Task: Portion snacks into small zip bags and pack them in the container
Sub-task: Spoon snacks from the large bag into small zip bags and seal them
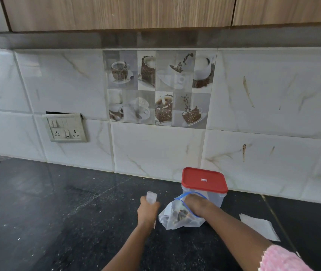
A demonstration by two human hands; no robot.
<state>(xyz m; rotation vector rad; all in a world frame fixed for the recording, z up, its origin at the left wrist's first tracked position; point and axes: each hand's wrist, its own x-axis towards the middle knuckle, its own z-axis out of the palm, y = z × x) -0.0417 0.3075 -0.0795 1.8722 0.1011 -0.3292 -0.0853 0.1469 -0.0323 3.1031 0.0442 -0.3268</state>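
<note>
Left hand (148,210) grips a small zip bag (151,197); right hand (195,202), grasp hidden, is inside the snack bag (172,219).

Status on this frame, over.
Left hand grips small bag. Right hand inside big snack bag, fingers hidden. Container behind, red lid on.

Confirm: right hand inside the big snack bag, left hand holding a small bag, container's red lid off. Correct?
The lid is wrong: the head view shows the red lid on the container. The right hand reaches into the big snack bag and the left hand holds a small bag, as stated.
</note>
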